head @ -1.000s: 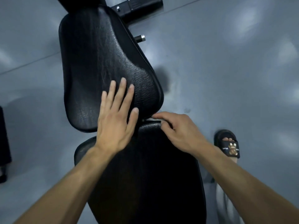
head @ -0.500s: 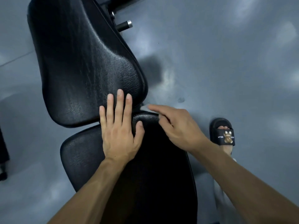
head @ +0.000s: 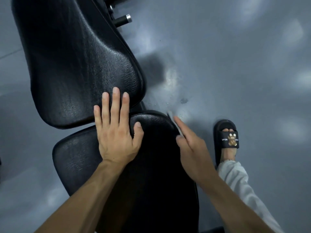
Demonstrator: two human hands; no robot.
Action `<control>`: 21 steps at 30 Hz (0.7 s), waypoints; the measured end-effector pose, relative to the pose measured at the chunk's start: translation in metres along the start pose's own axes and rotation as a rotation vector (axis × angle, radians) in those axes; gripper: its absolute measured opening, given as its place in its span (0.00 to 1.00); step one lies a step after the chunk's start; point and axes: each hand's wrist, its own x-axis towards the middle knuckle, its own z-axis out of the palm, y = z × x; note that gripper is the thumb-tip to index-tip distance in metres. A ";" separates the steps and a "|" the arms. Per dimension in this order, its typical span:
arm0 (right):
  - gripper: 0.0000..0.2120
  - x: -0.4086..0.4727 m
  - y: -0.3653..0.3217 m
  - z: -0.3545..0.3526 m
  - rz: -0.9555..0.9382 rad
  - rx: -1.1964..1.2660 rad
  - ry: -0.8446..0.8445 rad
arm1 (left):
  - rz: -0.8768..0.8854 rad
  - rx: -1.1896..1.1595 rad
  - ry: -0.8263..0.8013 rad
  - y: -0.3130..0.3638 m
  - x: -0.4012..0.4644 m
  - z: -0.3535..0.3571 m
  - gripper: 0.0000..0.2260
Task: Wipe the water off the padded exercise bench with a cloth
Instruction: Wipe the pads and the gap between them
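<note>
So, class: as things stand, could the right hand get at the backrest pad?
Probably yes. The right hand lies at the seat pad's right edge, and nothing stands between it and the backrest pad.

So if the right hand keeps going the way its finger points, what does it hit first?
Probably nothing on the bench: the right hand points past the seat pad's right corner toward bare floor. Depth is unclear; it may graze the pad's edge.

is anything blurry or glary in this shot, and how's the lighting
Head view: dim, cool light; soft glare patches on the floor and a sheen on the back pad; right hand motion-blurred at the fingertips; left hand sharp; wide-angle bending at the edges.
</note>
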 end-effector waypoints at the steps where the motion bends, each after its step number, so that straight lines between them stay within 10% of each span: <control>1: 0.28 -0.021 0.009 0.000 0.016 -0.012 0.033 | 0.001 0.001 -0.008 0.000 0.000 -0.001 0.32; 21: 0.26 -0.017 0.034 0.017 0.008 -0.291 0.227 | 0.223 -0.081 -0.071 -0.061 -0.028 -0.017 0.23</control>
